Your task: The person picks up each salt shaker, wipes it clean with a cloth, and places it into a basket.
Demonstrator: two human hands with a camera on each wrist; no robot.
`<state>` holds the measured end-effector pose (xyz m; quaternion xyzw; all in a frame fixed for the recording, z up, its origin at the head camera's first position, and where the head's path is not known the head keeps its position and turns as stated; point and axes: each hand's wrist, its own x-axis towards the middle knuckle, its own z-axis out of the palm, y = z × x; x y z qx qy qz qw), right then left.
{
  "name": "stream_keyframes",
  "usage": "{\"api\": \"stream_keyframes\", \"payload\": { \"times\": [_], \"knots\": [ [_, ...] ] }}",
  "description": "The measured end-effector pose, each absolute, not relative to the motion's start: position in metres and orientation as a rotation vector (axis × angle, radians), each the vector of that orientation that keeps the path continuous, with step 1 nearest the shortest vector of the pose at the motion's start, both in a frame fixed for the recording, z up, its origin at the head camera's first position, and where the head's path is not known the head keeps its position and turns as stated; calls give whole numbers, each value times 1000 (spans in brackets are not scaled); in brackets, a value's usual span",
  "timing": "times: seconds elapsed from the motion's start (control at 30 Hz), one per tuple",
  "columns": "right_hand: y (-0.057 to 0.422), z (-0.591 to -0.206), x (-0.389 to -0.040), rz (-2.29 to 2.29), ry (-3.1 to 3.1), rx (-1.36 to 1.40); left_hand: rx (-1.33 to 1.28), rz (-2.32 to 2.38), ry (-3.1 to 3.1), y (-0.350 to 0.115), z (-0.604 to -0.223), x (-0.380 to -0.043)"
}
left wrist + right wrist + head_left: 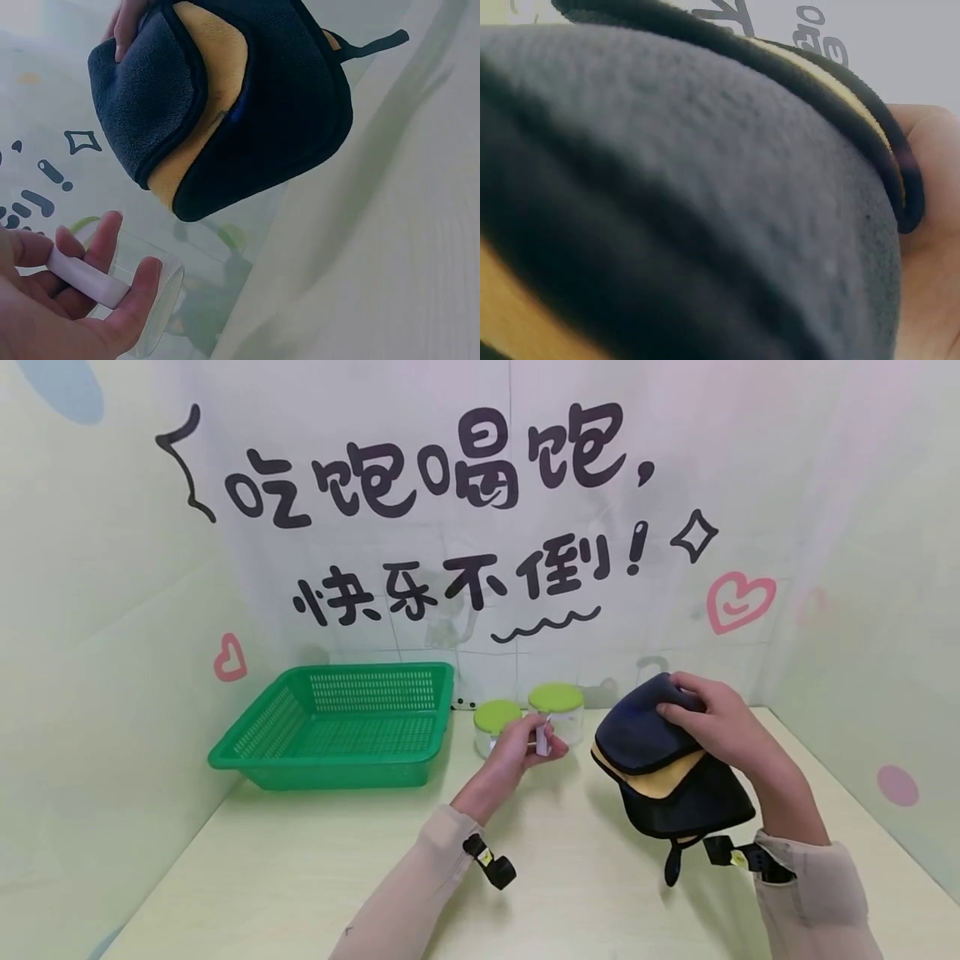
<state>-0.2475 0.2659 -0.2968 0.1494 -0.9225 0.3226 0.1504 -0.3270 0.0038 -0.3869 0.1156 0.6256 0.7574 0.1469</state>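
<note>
My right hand [723,722] grips a folded cleaning cloth [648,735] by its upper part, thumb in front. The cloth is dark blue with a yellow inner side and black edging, and a hanging loop [672,865] dangles from its bottom. In the right wrist view the blurred cloth fills most of the picture. My left hand [513,756] pinches a small white block [86,277] between thumb and fingers, in front of the jars. From the left wrist view, the cloth hangs above and beyond this hand, apart from it.
A green plastic basket [330,770] stands at the back left of the pale table [315,877]. Two clear jars with green lids, the shorter jar [497,717] and the taller jar [556,697], stand near the back wall. Pale sheets with writing surround the table.
</note>
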Motion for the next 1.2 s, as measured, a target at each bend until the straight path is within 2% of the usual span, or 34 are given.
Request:
{"api": "stream_keyframes", "payload": {
  "times": [0.47,1.2],
  "knots": [
    [243,-299,-246,780,-2541,559,386,2229,1833,-6,-353,-308],
    [201,-316,-251,693,-2569,702,454,2190,1988,1,-329,-285]
  ]
}}
